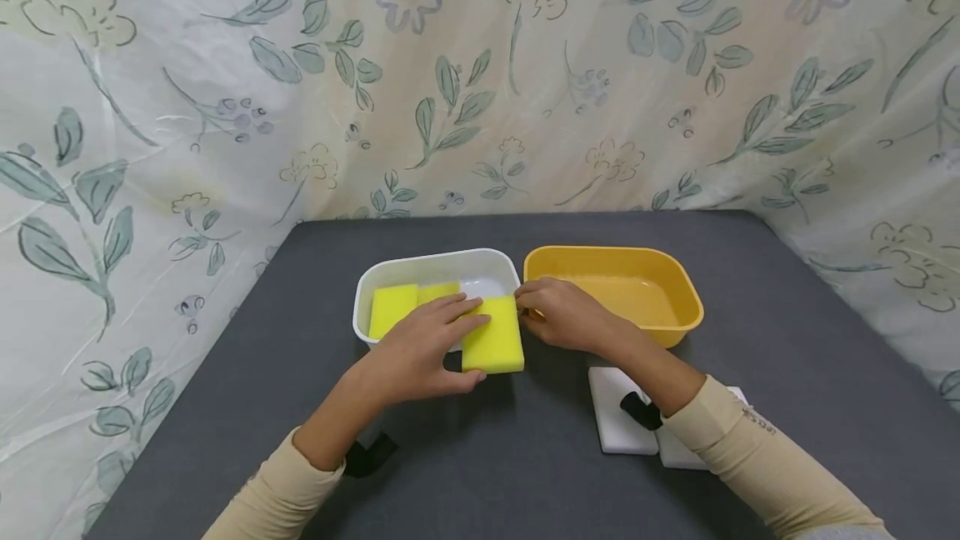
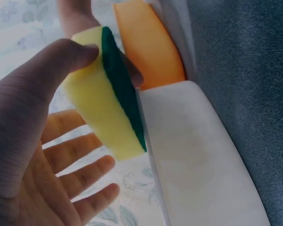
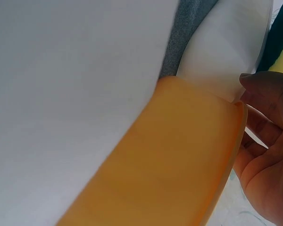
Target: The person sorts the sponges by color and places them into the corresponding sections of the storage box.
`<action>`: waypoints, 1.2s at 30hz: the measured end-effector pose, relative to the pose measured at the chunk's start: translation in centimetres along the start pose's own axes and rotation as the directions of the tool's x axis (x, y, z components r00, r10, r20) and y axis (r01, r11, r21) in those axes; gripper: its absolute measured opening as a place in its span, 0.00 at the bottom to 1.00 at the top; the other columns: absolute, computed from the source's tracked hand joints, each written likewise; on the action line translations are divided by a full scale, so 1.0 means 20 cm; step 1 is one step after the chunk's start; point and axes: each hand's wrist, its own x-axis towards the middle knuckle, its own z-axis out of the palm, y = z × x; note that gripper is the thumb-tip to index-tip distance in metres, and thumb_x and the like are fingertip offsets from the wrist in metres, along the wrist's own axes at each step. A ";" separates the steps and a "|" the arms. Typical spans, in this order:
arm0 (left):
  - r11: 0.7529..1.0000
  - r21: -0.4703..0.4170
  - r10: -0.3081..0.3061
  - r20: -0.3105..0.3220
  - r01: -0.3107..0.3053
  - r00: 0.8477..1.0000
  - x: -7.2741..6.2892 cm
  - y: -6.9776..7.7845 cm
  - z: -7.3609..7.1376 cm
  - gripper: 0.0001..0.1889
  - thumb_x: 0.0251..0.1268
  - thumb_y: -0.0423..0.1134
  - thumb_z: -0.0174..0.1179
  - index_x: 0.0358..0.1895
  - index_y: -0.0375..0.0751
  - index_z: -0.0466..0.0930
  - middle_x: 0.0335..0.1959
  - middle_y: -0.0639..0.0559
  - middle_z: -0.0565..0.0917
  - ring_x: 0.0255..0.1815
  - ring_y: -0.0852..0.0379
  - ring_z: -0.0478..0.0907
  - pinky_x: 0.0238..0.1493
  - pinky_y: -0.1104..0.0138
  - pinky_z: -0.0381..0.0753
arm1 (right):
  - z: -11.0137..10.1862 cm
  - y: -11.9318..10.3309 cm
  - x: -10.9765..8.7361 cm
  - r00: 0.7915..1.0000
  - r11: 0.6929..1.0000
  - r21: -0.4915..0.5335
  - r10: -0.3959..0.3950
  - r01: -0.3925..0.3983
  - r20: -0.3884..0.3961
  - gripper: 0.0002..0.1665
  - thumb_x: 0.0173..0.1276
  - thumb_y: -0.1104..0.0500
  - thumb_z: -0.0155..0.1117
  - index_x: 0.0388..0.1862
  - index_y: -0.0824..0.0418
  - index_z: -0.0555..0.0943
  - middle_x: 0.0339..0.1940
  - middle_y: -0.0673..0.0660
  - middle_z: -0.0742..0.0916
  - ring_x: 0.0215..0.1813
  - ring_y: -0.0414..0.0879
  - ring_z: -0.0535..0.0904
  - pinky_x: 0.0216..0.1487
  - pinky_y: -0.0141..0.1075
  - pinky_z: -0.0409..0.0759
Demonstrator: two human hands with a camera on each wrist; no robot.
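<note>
My left hand (image 1: 431, 348) holds a yellow sponge (image 1: 492, 336) over the near right side of the white basin (image 1: 362, 294). Its thumb presses one side of the sponge while the fingers spread along the other. In the left wrist view the sponge's dark green scouring layer (image 2: 120, 84) faces the basin wall. My right hand (image 1: 562, 312) is bent at the sponge's right edge, where the white basin and the yellow basin (image 1: 690, 319) meet; I cannot tell whether it pinches the sponge. Two yellow sponges, one the left sponge (image 1: 392, 311), lie inside the white basin.
Under my right forearm lie two flat white blocks, the left block (image 1: 618, 415) and the right block (image 1: 681, 452). A dark grey cloth (image 1: 465, 482) covers the table. Behind it hangs a flowered curtain (image 1: 480, 107). Black straps circle both wrists.
</note>
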 end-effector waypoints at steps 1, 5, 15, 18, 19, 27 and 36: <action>1.000 0.001 0.004 -0.013 -0.004 1.000 0.00 0.00 0.00 0.34 0.58 0.54 0.70 0.66 0.43 0.77 0.68 0.46 0.76 0.70 0.46 0.69 0.68 0.54 0.70 | 0.00 0.00 0.00 1.000 1.000 0.002 -0.003 0.003 -0.003 0.09 0.63 0.64 0.73 0.43 0.61 0.88 0.45 0.56 0.89 0.41 0.47 0.82 0.48 0.37 0.84; 1.000 -0.011 0.014 -0.049 -0.015 0.999 0.00 -0.01 0.00 0.29 0.60 0.51 0.71 0.63 0.41 0.79 0.64 0.47 0.79 0.66 0.48 0.72 0.66 0.56 0.73 | 0.00 0.00 0.00 1.000 1.000 0.002 -0.012 0.012 -0.009 0.11 0.62 0.64 0.73 0.44 0.62 0.88 0.45 0.56 0.89 0.42 0.48 0.83 0.49 0.38 0.84; 1.000 -0.014 -0.008 -0.039 0.007 0.999 0.01 -0.04 0.00 0.27 0.62 0.45 0.71 0.62 0.40 0.80 0.64 0.46 0.79 0.67 0.46 0.73 0.66 0.56 0.73 | 0.01 0.01 0.01 1.000 1.000 0.004 -0.020 0.020 -0.017 0.12 0.60 0.65 0.75 0.44 0.63 0.88 0.45 0.56 0.89 0.44 0.49 0.83 0.49 0.39 0.84; 0.999 -0.032 -0.035 -0.017 0.034 0.999 0.02 -0.04 0.00 0.27 0.63 0.45 0.70 0.63 0.40 0.79 0.65 0.46 0.79 0.68 0.47 0.73 0.65 0.55 0.73 | 0.01 0.01 0.01 1.000 1.000 0.002 -0.012 0.012 -0.017 0.13 0.60 0.65 0.75 0.45 0.63 0.88 0.45 0.56 0.89 0.45 0.49 0.84 0.50 0.40 0.84; 0.998 -0.038 -0.044 -0.010 0.044 0.999 0.02 -0.05 0.00 0.27 0.63 0.45 0.70 0.64 0.40 0.79 0.65 0.46 0.78 0.68 0.47 0.73 0.66 0.55 0.73 | 0.01 0.01 0.01 1.000 1.000 -0.001 -0.011 0.011 -0.017 0.13 0.60 0.65 0.75 0.45 0.63 0.88 0.45 0.56 0.89 0.45 0.49 0.84 0.51 0.40 0.84; 0.993 -0.094 -0.065 0.005 0.066 0.998 0.03 -0.07 0.00 0.24 0.66 0.43 0.67 0.64 0.40 0.79 0.64 0.46 0.79 0.66 0.48 0.74 0.65 0.56 0.74 | 0.01 0.00 0.01 1.000 1.000 -0.014 -0.013 0.013 -0.021 0.14 0.59 0.66 0.76 0.45 0.64 0.88 0.45 0.57 0.89 0.45 0.50 0.84 0.50 0.41 0.84; 0.971 -0.221 -0.088 0.034 0.094 0.996 0.05 -0.11 0.02 0.24 0.70 0.41 0.63 0.67 0.40 0.76 0.65 0.47 0.78 0.65 0.50 0.75 0.66 0.55 0.73 | 0.02 0.00 0.00 1.000 1.000 -0.008 -0.012 0.012 -0.023 0.14 0.58 0.66 0.76 0.45 0.64 0.88 0.45 0.57 0.89 0.45 0.50 0.83 0.51 0.41 0.84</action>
